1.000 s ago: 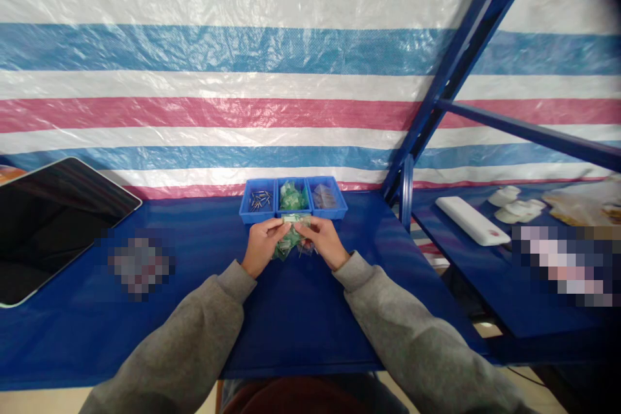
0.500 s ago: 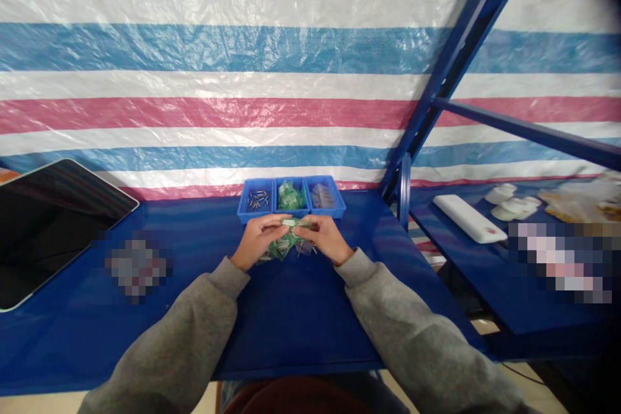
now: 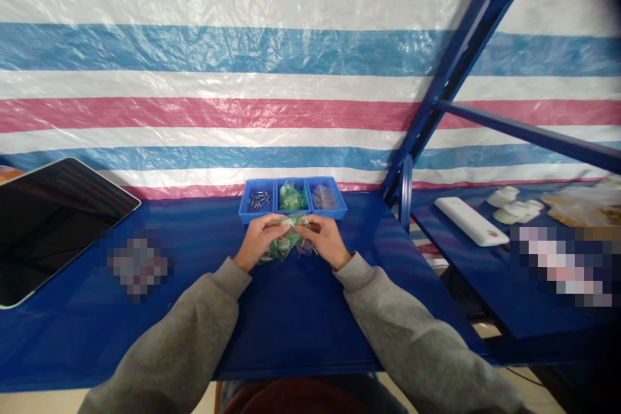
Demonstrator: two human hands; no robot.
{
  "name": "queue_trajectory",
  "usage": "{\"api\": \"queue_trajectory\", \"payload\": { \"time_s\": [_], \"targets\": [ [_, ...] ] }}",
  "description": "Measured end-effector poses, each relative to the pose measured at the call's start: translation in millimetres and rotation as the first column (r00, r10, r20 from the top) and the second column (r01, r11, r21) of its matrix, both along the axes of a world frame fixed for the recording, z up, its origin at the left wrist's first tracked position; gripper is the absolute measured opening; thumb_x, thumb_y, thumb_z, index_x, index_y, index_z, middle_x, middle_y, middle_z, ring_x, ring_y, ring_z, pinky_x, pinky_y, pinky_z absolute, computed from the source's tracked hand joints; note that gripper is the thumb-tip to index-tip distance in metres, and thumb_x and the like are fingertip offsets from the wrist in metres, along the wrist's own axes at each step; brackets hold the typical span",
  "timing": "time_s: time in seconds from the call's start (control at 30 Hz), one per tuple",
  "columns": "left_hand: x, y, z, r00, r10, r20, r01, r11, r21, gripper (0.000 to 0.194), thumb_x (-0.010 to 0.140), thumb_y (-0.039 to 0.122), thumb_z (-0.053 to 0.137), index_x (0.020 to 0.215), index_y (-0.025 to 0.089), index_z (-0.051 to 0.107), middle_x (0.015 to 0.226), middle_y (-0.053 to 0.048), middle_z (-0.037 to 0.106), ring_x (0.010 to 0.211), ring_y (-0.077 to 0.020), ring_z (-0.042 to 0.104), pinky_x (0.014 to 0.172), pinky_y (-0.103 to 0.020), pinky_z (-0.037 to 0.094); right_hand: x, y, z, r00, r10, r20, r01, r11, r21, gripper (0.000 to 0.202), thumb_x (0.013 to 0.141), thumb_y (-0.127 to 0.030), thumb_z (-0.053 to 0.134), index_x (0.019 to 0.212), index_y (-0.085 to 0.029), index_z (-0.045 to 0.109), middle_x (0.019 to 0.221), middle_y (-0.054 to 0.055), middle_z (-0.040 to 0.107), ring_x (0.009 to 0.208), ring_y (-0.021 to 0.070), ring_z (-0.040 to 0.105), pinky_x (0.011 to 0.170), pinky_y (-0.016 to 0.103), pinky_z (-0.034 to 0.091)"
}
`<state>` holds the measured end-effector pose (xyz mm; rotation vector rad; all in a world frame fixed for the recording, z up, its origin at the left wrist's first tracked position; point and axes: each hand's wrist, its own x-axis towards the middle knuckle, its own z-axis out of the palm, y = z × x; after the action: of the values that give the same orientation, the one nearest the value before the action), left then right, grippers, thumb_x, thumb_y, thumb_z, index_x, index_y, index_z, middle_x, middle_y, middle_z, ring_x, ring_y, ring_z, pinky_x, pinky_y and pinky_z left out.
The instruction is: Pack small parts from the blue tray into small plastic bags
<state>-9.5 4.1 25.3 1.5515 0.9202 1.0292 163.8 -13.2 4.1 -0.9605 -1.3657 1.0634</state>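
Observation:
My left hand (image 3: 262, 238) and my right hand (image 3: 326, 237) meet in front of three joined blue bins, both pinching a small green-and-clear plastic bag (image 3: 293, 224). Below the fingers, more green bags (image 3: 280, 250) with metal pieces lie on the blue table (image 3: 295, 317), partly hidden by my hands. The left bin holds loose metal pins (image 3: 261, 200). Green plastic bags (image 3: 292, 196) fill the middle bin, and clear bags (image 3: 323, 196) are in the right bin (image 3: 345, 212).
At the left lies a black-screened tablet (image 3: 53, 226), with a blurred-out item (image 3: 138, 265) beside it. A blue metal frame (image 3: 429, 119) rises at the right. Beyond it, another table bears a white box (image 3: 470, 221), white rolls (image 3: 517, 208) and plastic bags (image 3: 582, 202).
The fingers of both hands have shifted slightly around the small bag, and more of its clear film shows above them. The bins have stayed in place.

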Motion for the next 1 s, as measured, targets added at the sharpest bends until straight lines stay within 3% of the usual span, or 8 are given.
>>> {"api": "queue_trajectory", "payload": {
  "time_s": [0.2,0.5,0.7,1.0],
  "targets": [
    [-1.9,3.9,3.2,0.993,-0.108,-0.044,0.109,0.994,0.013,0.033,0.068,0.032,0.069,0.091,0.008,0.067,0.090,-0.009,0.068,0.080,-0.0193,0.061,0.076,-0.030,0.047,0.6,-0.1,1.6,0.999,0.011,0.047,-0.011,1.000,0.015,0.023,0.072,-0.037,0.064,0.076,-0.015,0.065,0.062,-0.001,0.057,0.052,0.0111,0.049,0.049,0.023,0.038],
    [-2.6,4.4,-0.8,0.998,-0.031,-0.060,0.034,0.999,0.035,0.032,0.065,0.033,0.071,0.085,0.009,0.068,0.078,-0.007,0.068,0.063,-0.0144,0.058,0.058,-0.024,0.045,1.0,1.6,-1.4,0.996,0.032,0.084,-0.027,0.998,-0.064,0.032,0.074,-0.047,0.061,0.072,-0.015,0.062,0.051,-0.003,0.053,0.042,0.0083,0.044,0.040,0.020,0.033],
    [-5.1,3.3,0.6,0.996,-0.068,-0.051,0.070,0.997,0.031,0.034,0.064,0.033,0.072,0.088,0.009,0.070,0.082,-0.009,0.069,0.069,-0.0178,0.061,0.064,-0.027,0.048,2.7,3.2,-3.7,0.989,0.142,0.049,-0.134,0.981,-0.142,0.037,0.072,-0.050,0.061,0.073,-0.013,0.060,0.054,0.000,0.059,0.037,0.0080,0.047,0.034,0.019,0.033],
    [-2.5,0.2,8.6,0.991,-0.124,-0.047,0.124,0.992,-0.003,0.031,0.069,0.035,0.067,0.088,0.010,0.068,0.079,-0.008,0.067,0.064,-0.0151,0.058,0.060,-0.026,0.047,1.6,-2.3,5.5,0.997,0.081,-0.008,-0.081,0.992,-0.094,0.031,0.065,-0.043,0.069,0.066,-0.013,0.058,0.050,-0.002,0.054,0.038,0.0076,0.045,0.036,0.020,0.035]
  ]
}}
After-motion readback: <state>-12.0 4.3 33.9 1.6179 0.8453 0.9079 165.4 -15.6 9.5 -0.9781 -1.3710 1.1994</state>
